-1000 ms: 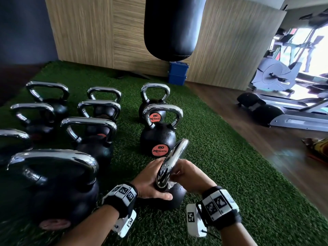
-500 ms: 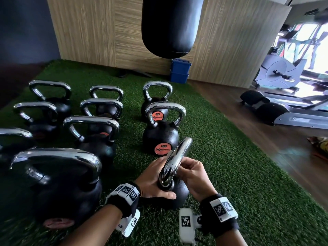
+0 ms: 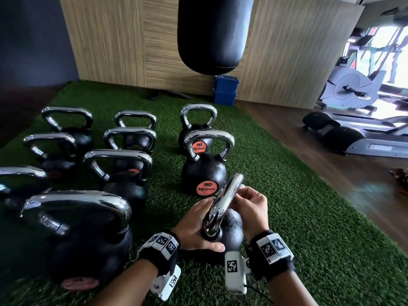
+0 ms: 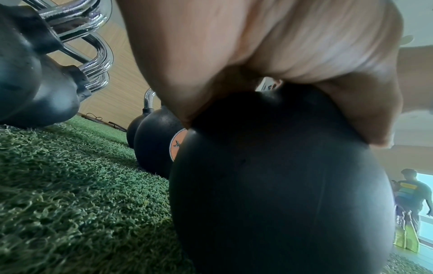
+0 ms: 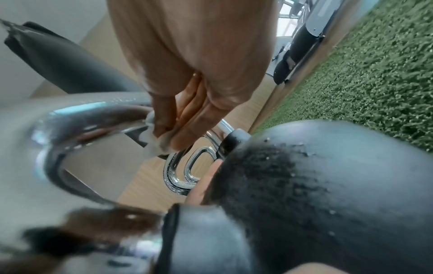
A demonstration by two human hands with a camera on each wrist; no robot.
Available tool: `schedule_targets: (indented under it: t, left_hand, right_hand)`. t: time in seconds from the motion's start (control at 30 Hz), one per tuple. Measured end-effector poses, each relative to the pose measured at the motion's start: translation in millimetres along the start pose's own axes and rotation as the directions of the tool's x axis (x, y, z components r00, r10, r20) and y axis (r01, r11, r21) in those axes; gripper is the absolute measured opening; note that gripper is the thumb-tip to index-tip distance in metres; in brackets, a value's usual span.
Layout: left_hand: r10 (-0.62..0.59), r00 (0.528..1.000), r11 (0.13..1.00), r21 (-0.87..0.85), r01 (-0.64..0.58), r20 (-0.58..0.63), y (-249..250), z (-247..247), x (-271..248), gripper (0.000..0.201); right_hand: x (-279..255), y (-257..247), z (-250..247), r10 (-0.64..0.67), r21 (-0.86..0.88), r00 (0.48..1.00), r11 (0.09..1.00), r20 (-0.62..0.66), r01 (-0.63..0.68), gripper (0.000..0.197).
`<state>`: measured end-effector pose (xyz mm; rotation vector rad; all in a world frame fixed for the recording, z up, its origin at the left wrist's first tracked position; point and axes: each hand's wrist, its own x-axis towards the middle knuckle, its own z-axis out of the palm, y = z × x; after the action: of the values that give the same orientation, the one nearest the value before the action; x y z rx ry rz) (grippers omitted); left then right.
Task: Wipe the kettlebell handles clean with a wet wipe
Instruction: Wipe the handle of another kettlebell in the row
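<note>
A small black kettlebell with a chrome handle stands on the green turf right in front of me. My left hand wraps around its ball from the left, thumb along the front. My right hand presses a white wet wipe against the inner side of the handle near its top, fingers curled over it. In the head view only a sliver of the wipe shows beside the chrome.
Several larger black kettlebells with chrome handles stand in rows to the left and ahead. A black punching bag hangs above. Blue boxes sit by the wooden wall. Cardio machines stand on the wooden floor, right.
My right hand with the wipe has slid up the handle toward its top. The left hand keeps its hold on the ball.
</note>
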<state>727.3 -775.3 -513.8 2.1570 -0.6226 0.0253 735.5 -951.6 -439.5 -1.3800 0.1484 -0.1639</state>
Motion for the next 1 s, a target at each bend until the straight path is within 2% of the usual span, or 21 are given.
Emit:
schedule_targets:
  t: [0.1, 0.27, 0.33, 0.47, 0.53, 0.63, 0.73, 0.77, 0.83, 0.87, 0.93, 1.0]
  left_hand:
    - [0.011, 1.000, 1.000, -0.013, -0.011, 0.014, -1, -1, 1, 0.124]
    - [0.021, 1.000, 1.000, 0.000, -0.021, 0.015, 1, -3, -1, 0.118]
    - [0.032, 0.999, 0.999, 0.014, -0.032, 0.018, 1, -4, -1, 0.117]
    - [-0.063, 0.993, 0.996, 0.073, 0.056, 0.104, 4, -9, 0, 0.134]
    - [-0.102, 0.985, 0.994, 0.061, 0.094, 0.142, 6, -12, 1, 0.139]
    - [-0.113, 0.960, 0.991, 0.095, 0.091, 0.256, 14, -26, 1, 0.138]
    - [-0.065, 0.928, 0.997, -0.018, 0.077, 0.366, 28, -51, -2, 0.129]
    - [-0.050, 0.931, 0.997, -0.043, 0.070, 0.362, 34, -59, -3, 0.125]
    - [-0.099, 0.951, 0.994, -0.015, 0.108, 0.294, 51, -70, -4, 0.125]
    - [-0.123, 0.964, 0.992, 0.015, 0.123, 0.235, 61, -73, -3, 0.131]
    - [-0.078, 0.993, 0.995, 0.069, 0.072, 0.085, 82, -72, 4, 0.136]
    - [-0.006, 0.997, 0.985, 0.173, 0.019, -0.073, 102, -63, 9, 0.118]
  right_hand:
    - [9, -3, 2, -0.010, -0.077, 0.990, 0.997, -0.142, -0.001, 0.011]
    - [18, -4, 4, -0.059, -0.348, 0.963, 0.937, -0.264, -0.038, 0.007]
    - [19, -7, 6, -0.054, -0.392, 0.957, 0.918, -0.285, -0.065, 0.009]
    - [22, -11, 9, -0.104, -0.527, 0.958, 0.848, -0.268, -0.055, 0.012]
    - [24, -10, 8, -0.074, -0.585, 0.970, 0.807, -0.231, -0.078, 0.018]
    - [22, -8, 10, -0.007, -0.655, 0.985, 0.748, -0.173, -0.110, 0.019]
    - [21, -11, 9, -0.014, -0.704, 0.991, 0.705, -0.135, -0.086, 0.012]
    - [20, -14, 6, 0.000, -0.721, 0.994, 0.689, -0.105, -0.077, 0.010]
    - [20, -21, 0, 0.009, -0.752, 1.000, 0.659, -0.013, -0.016, 0.004]
    - [21, -24, -5, -0.026, -0.772, 0.999, 0.634, 0.031, 0.041, 0.007]
    - [23, -32, -14, -0.156, -0.816, 0.984, 0.555, 0.090, 0.163, 0.016]
    - [27, -43, -19, -0.240, -0.810, 0.945, 0.494, 0.220, 0.314, 0.034]
